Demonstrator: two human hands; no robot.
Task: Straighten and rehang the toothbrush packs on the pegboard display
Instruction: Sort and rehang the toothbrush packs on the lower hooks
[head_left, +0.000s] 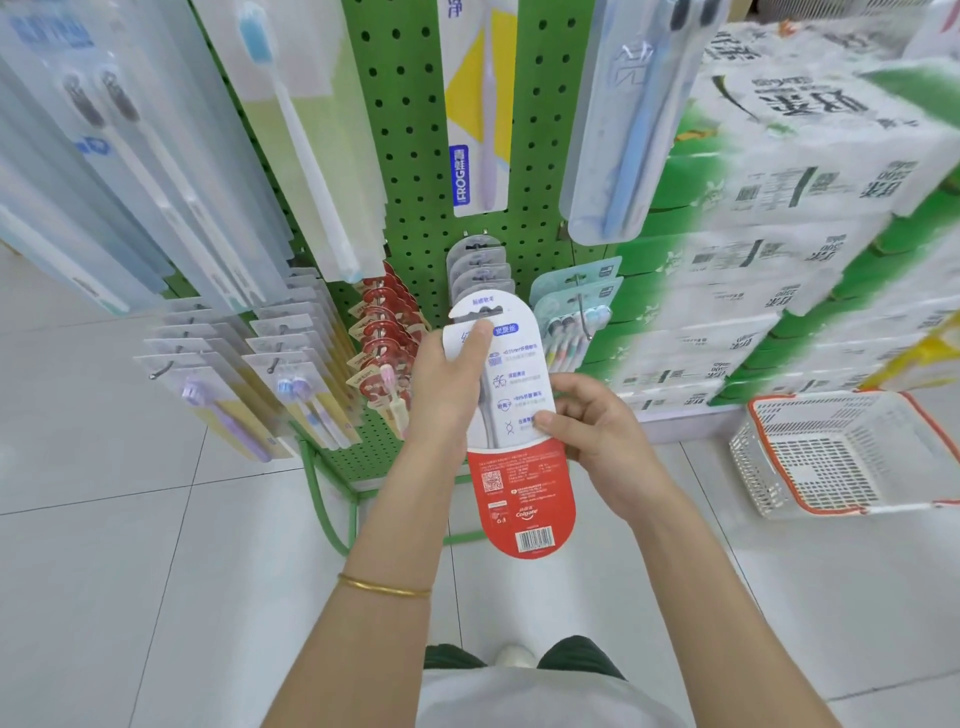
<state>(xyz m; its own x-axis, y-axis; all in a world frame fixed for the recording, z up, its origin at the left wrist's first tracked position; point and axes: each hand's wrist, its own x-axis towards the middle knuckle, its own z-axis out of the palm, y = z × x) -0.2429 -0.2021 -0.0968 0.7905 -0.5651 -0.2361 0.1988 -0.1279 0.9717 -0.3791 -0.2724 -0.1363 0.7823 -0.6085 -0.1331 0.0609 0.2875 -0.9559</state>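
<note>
Head view, hands (448, 387) (597, 434) gripping toothbrush pack (522, 470)

Reaching forward and down with both forearms bare, a thin gold bangle (384, 588) on the left wrist. Gripping the toothbrush pack (519, 467) at its left edge with the left hand (447, 384), thumb stretched up over the front. Pinching the right edge with the right hand (597, 436), thumb on the front, fingers curled.
</note>
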